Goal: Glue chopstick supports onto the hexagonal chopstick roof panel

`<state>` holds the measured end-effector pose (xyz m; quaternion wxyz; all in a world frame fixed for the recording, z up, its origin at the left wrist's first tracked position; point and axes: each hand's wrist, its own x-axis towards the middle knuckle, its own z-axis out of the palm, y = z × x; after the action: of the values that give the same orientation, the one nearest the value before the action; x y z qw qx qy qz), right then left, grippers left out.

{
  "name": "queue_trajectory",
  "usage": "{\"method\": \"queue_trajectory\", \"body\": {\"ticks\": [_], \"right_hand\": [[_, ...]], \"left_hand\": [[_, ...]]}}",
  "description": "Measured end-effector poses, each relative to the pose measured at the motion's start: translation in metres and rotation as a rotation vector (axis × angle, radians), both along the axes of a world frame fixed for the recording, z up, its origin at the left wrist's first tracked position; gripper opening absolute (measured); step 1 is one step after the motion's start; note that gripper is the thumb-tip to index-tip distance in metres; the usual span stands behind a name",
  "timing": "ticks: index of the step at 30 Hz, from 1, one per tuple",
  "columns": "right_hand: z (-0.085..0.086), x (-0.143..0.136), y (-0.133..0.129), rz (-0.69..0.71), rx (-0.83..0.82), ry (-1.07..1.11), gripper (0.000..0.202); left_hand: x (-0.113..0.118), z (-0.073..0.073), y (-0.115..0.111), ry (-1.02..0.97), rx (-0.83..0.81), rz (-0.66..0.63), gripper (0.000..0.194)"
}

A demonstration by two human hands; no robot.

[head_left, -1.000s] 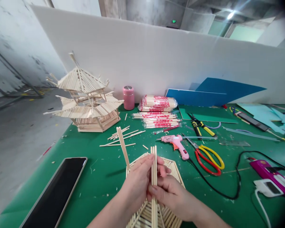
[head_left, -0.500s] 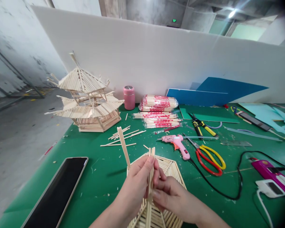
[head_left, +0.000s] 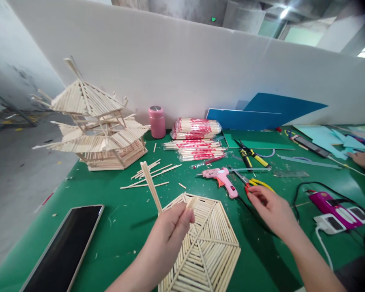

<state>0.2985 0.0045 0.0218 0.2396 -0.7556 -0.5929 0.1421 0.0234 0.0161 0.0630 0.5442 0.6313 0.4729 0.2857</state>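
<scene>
My left hand (head_left: 172,233) is closed around a small bundle of wooden sticks (head_left: 192,202); only their tips show above the thumb. Beneath it lies a flat octagonal panel (head_left: 217,259) made of thin sticks, partly covered by that hand. A joined set of sticks (head_left: 151,187) stands tilted at the panel's far left edge. At the right, my right hand (head_left: 270,207) has its fingers and thumb closed on the red handle of the scissors (head_left: 245,178), whose yellow handle shows behind. A pink glue gun (head_left: 220,176) lies just left of the scissors.
A stick pagoda (head_left: 100,142) stands back left, near a pink canister (head_left: 157,122) and wrapped chopsticks (head_left: 196,129). A phone (head_left: 63,247) lies front left. Pliers (head_left: 251,156), a purple power strip (head_left: 336,209) and a cable lie right. Another person's hand (head_left: 363,160) rests far right.
My right hand has left the sticks and moved right onto the scissors. My left hand keeps the sticks, tipped lower. The view has shifted slightly right, and another person's hand has appeared.
</scene>
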Motion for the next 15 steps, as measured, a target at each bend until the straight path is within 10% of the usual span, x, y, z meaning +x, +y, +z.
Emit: {"method": "queue_trajectory", "body": {"ticks": [7, 15], "right_hand": [[-0.041, 0.069, 0.018, -0.119, -0.154, -0.322, 0.035], [-0.035, 0.081, 0.032, -0.045, -0.328, -0.340, 0.014]], "left_hand": [[0.002, 0.004, 0.004, -0.100, -0.151, -0.069, 0.031], [0.002, -0.004, -0.001, -0.184, -0.296, -0.032, 0.032]]}}
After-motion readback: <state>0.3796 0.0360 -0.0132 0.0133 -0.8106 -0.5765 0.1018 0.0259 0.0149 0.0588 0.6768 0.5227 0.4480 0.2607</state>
